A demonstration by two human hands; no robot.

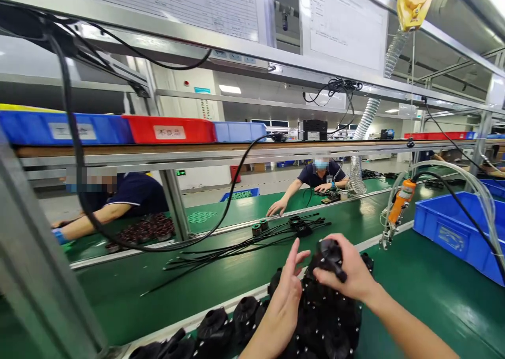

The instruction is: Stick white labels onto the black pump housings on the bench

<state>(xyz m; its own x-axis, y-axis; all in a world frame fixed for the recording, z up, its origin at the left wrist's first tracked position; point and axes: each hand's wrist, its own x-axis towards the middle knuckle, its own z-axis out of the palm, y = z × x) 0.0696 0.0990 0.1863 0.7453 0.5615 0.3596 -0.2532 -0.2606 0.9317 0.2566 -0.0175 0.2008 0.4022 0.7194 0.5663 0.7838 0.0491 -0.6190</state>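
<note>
The right hand [353, 272] is closed around a black plastic part [330, 253], round at the top with a short stem sticking out past the fingers, and holds it just above a heap of black parts [327, 322] on the green tabletop [426, 296]; the left hand [286, 296] is open, fingers spread and holding nothing, its palm turned towards the held part and its fingertips just beside it, resting on or very near the heap (which of the two cannot be told). More of the same black parts [215, 325] trail off along the near edge to the left.

Beyond a pale strip runs a green conveyor belt [197, 280]; on it lies a bundle of black cables [236, 248] with small connectors [299, 225] at the far end. An orange electric screwdriver [398, 206] hangs on a coiled hose to the right of the hands, near a blue bin [453, 232] standing on the tabletop.

Across the belt two other people work; one on the left [118, 196] leans over a group of dark round pieces [145, 227]; one farther off [319, 177] stretches a hand towards the belt's far edge. A shelf above carries blue crates [59, 128] and a red crate [169, 130]; a yellow balancer [413, 0] hangs from the overhead frame.
</note>
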